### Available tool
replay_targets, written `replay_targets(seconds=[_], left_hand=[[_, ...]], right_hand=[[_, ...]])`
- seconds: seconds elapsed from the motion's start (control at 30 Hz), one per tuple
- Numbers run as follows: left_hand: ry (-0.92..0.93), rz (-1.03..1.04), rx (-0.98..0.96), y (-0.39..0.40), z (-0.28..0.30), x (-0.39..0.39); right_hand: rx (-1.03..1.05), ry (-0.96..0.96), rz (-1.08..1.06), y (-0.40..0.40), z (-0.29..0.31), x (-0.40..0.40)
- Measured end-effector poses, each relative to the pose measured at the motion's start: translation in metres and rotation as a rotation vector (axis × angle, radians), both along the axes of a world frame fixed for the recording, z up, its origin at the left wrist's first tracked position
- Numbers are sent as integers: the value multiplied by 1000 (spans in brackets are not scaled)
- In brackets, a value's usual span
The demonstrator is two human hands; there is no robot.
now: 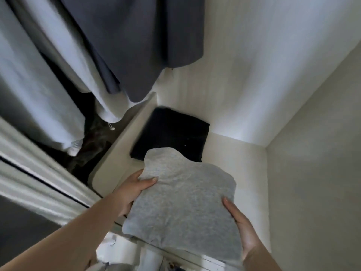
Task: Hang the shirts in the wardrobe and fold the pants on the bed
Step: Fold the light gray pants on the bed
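Inside the white wardrobe compartment [244, 75], the folded light-grey knit garment [181, 208] is carried flat, likely so the fold survives. The left hand [129, 192] clasps its nine o'clock edge, the right hand [242, 227] its four o'clock edge. At twelve o'clock lies a folded black garment [172, 133]; dark grey shirts [127, 45] hang above.

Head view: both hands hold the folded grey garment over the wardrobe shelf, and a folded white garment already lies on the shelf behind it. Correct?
Not quite. The folded garment on the shelf is black, not white, as the head view shows. The rest stands: the left hand and right hand hold the folded grey garment over the shelf.
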State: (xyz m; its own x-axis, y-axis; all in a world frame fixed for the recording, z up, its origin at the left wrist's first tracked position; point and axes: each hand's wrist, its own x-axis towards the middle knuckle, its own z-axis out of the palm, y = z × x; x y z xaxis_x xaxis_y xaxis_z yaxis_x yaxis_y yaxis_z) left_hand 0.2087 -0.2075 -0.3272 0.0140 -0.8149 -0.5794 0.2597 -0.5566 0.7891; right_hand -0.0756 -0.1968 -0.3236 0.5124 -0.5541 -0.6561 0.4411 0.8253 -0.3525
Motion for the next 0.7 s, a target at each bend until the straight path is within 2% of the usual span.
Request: replay_targets(seconds=[0.2, 0.4, 0.57, 0.7], left_hand=[[-101, -47, -42, -113, -8, 22], [-271, -114, -170, -243, -2, 53], [-590, -78, -224, -319, -34, 63], [-843, -124, -137, -337, -89, 64]], right_hand=[[-27, 4, -13, -109, -25, 22], [-195, 31, -37, -228, -49, 52], [-197, 119, -105, -290, -94, 84], [-182, 264, -143, -306, -148, 103]])
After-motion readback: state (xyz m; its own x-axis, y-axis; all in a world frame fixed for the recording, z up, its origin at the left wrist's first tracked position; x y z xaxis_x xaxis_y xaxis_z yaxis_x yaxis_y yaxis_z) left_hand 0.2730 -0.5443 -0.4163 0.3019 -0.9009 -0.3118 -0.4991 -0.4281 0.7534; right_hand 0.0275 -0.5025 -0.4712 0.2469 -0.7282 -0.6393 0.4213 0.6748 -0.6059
